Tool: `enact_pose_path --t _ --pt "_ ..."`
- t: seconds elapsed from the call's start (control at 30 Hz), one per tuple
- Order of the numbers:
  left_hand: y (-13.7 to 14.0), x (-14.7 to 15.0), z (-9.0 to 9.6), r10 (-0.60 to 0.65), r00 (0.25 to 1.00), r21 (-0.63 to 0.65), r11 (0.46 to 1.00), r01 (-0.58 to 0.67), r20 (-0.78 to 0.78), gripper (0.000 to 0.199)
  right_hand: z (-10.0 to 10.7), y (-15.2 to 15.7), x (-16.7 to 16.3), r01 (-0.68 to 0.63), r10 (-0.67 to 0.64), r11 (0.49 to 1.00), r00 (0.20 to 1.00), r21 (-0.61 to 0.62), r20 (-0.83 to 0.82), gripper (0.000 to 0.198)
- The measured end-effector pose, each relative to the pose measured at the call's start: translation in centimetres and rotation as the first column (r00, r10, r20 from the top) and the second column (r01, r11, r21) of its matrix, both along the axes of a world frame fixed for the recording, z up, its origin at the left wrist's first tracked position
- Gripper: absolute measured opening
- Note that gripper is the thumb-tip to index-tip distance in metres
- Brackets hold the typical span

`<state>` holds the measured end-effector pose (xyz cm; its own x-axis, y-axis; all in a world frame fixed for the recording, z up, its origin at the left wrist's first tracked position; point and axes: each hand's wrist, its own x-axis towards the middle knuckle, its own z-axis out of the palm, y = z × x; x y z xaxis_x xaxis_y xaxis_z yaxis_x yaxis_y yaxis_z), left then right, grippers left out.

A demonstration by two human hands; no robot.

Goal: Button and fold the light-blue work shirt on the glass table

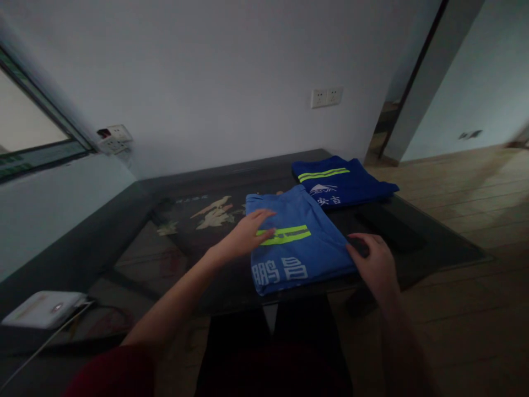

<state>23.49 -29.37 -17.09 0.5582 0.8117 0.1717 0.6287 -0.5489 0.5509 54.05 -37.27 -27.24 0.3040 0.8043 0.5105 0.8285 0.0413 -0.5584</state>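
Note:
A light blue folded work garment lies on the dark table near its front edge. It bears a yellow-green reflective stripe and large pale characters. My left hand rests on its left part, fingers stretched out over the stripe's end. At the garment's right edge is my right hand, thumb and forefinger curved close together around the cloth's border. Just behind lies a darker blue folded garment with a similar stripe and white lettering, touched by neither hand.
The dark glossy table carries a bird-and-flower picture. A white box-shaped device with a cable stands at the left. A dark flat object lies right of the garments. Wall sockets are above the table's back edge.

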Motion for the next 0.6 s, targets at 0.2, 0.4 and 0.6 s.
enact_pose_path --t 0.2,0.4,0.6 --pt "-9.5 -3.4 -6.6 0.164 0.984 -0.085 0.982 -0.17 -0.069 0.087 0.9 4.0 -0.1 0.026 0.027 0.958 0.983 -0.284 0.182 0.037" --pt "-10.1 -1.2 -9.7 0.324 0.946 0.041 0.945 -0.324 -0.011 0.075 3.7 10.2 -0.5 -0.111 0.215 0.85 0.965 -0.515 0.148 0.043" --pt "-9.6 -1.8 -9.8 0.338 0.94 0.05 0.939 -0.339 0.038 0.072 2.5 14.2 -1.4 -0.337 0.425 0.827 0.899 -0.45 0.107 0.052"
